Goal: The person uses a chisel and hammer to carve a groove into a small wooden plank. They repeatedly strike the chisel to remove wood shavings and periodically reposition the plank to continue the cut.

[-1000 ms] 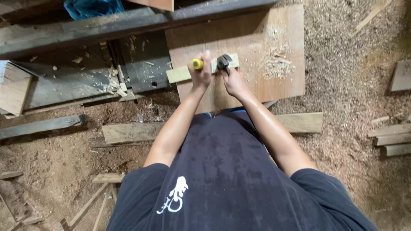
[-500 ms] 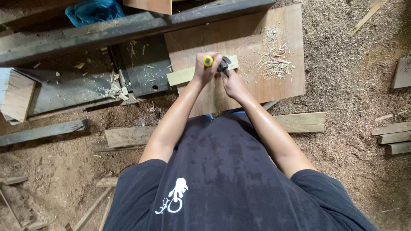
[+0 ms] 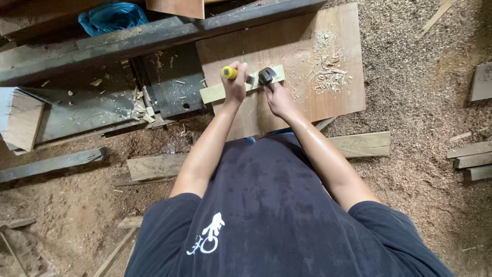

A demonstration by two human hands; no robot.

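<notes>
Hands at work over a plywood board (image 3: 287,46) on a sawdust floor: the left hand (image 3: 236,84) is closed around a yellow-handled chisel (image 3: 229,73), the right hand (image 3: 277,97) wrapped around a hammer (image 3: 266,77), both over a pale wood strip (image 3: 215,93) lying across the board's near left part. Shavings (image 3: 328,66) lie to the right. Good work here likely calls for a steady chisel and light, square taps.

Floor (image 3: 425,169) around me: sawdust and packed dirt. Dark steel beam (image 3: 154,38), blue plastic bag (image 3: 110,15), loose planks (image 3: 154,165) and wood offcuts (image 3: 469,156) lying about. Even daylight, soft shadows.
</notes>
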